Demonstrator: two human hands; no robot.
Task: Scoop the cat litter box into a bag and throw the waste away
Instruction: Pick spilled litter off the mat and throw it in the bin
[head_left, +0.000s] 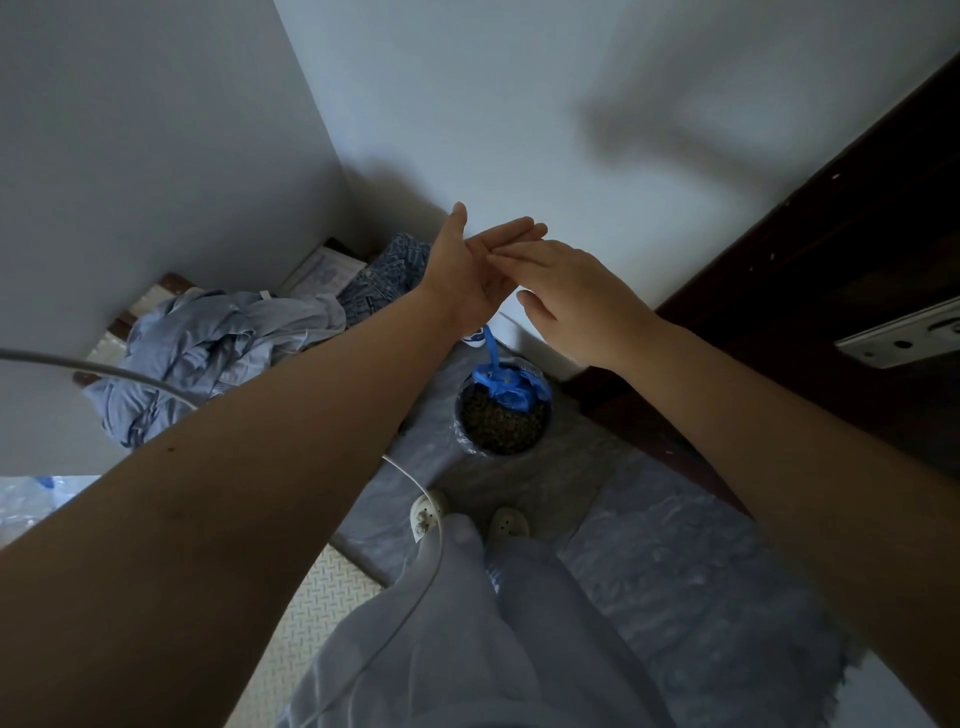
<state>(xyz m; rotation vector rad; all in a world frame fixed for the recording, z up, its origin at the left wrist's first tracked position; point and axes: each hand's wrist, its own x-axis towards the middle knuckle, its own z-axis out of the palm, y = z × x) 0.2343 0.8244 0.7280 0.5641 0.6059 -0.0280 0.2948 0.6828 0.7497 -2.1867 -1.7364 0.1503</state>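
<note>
I stand looking down at a round container (503, 423) filled with dark litter granules, on the floor just ahead of my feet. A blue scoop (494, 366) stands in it, with a crumpled blue bag (522, 391) lying on the granules beside it. Both hands are raised well above the container. My left hand (470, 273) is flat, palm turned up, fingers straight. My right hand (574, 299) is palm down, and its fingertips touch the left palm. Neither hand holds anything.
A grey plastic sheet (670, 561) covers the floor. A pile of pale blue clothes (218, 343) and jeans (387, 275) lies at the left by the wall corner. A dark wooden door (831, 291) is on the right. A white cable (415, 587) hangs past my legs.
</note>
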